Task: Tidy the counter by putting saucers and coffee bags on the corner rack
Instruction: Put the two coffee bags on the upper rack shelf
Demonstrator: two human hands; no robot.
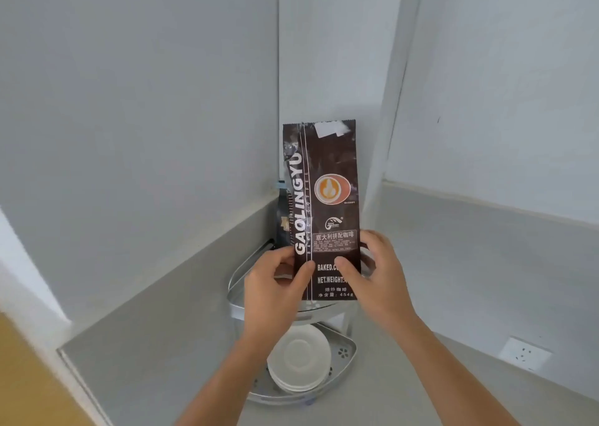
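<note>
A tall dark brown coffee bag [324,198] stands upright on the upper shelf of the metal corner rack [343,351]. My left hand [275,292] grips the bag's lower left edge and my right hand [372,276] grips its lower right edge. Behind the bag on the left, a second dark coffee bag [282,218] leans into the wall corner, mostly hidden. On the rack's lower shelf lies a stack of white saucers [299,359].
Grey walls meet in the corner right behind the rack. A grey backsplash ledge [470,231] runs along both walls. A white wall socket [524,354] sits low on the right. A yellow-brown surface [22,377] shows at the lower left.
</note>
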